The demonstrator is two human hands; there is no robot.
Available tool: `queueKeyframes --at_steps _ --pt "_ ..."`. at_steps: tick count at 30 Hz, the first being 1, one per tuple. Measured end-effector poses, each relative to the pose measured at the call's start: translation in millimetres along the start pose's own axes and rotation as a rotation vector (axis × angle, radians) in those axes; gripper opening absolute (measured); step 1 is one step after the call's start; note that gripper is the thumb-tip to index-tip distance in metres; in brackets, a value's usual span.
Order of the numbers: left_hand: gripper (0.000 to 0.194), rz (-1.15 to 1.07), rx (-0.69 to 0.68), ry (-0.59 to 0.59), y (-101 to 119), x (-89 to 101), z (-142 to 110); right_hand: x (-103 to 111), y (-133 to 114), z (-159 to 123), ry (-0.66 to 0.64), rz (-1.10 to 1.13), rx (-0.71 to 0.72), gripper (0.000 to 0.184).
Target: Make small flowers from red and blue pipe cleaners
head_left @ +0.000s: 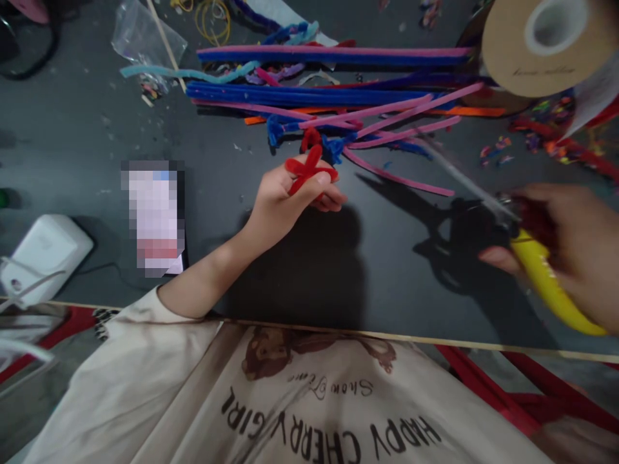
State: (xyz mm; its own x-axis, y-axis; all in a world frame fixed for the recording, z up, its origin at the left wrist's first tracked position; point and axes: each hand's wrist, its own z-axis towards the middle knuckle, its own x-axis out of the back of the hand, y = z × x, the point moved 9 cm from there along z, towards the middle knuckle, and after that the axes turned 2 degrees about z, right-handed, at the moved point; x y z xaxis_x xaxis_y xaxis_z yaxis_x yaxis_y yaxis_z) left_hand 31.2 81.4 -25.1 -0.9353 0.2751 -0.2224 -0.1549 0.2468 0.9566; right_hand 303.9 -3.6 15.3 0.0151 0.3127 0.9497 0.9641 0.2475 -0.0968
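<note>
The left hand (290, 196) was closed lightly, thumb over curled fingers, pinching a red chenille-stem shape (312, 169) whose looped arms splayed out like petals. It held this piece above the dark tabletop (217, 148), near the middle of the view. The right hand (575, 225), blurred at the far right, was wrapped around yellow-handled scissors (546, 274) — their blades pointed up and to the left, though whether these were parted could not be told.

Just beyond the left hand lay pink chenille stems (401, 179) with twisted blue ends (333, 148). Farther back stretched a bundle of straight blue stems (271, 93); a cardboard spool (507, 48) sat at the upper right. On the left were a phone (157, 219) — its screen pixelated — and a white device (53, 254) near the table's edge.
</note>
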Motion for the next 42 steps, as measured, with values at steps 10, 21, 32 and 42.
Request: queueKeyframes --at_steps 10,21,32,42 --pt "0.019 0.026 -0.036 -0.044 6 -2.3 -2 25 -88 43 0.173 -0.007 0.334 0.067" --pt "0.02 0.071 -0.028 -0.039 8 -4.0 -3 32 -94 44 0.222 0.005 0.414 0.063" --pt "0.025 0.059 -0.036 -0.049 6 -3.7 -2 31 -92 44 0.237 0.002 0.448 0.061" --pt "0.018 0.075 -0.001 -0.045 4 -4.1 -3 11 -73 50 0.018 0.107 0.249 0.072"
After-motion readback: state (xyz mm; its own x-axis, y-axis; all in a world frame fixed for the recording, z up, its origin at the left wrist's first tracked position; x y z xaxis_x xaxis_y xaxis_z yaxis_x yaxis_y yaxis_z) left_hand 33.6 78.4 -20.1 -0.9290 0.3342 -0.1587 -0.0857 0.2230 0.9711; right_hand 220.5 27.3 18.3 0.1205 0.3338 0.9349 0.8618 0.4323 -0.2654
